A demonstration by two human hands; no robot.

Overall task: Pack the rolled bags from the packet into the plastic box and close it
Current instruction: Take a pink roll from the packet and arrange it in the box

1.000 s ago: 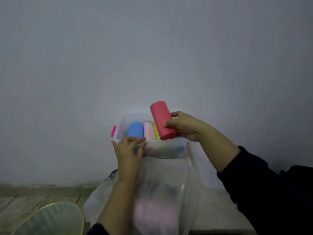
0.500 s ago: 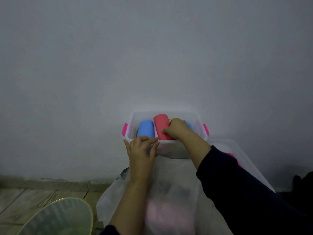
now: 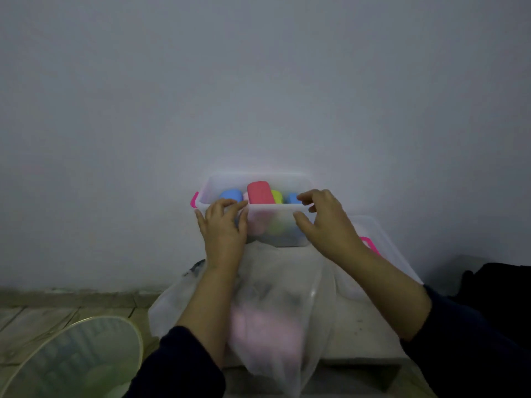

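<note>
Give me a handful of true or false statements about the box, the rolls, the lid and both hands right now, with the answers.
1. The red roll lies in the plastic box. True.
2. The lid is shut on the box. False: it lies to the right, behind the right forearm.
3. The right hand holds the red roll. False: it holds no roll and is at the box's near rim.
4. The left hand is at the box's near wall. True.
5. The box has green latches. False: the latch is pink.
</note>
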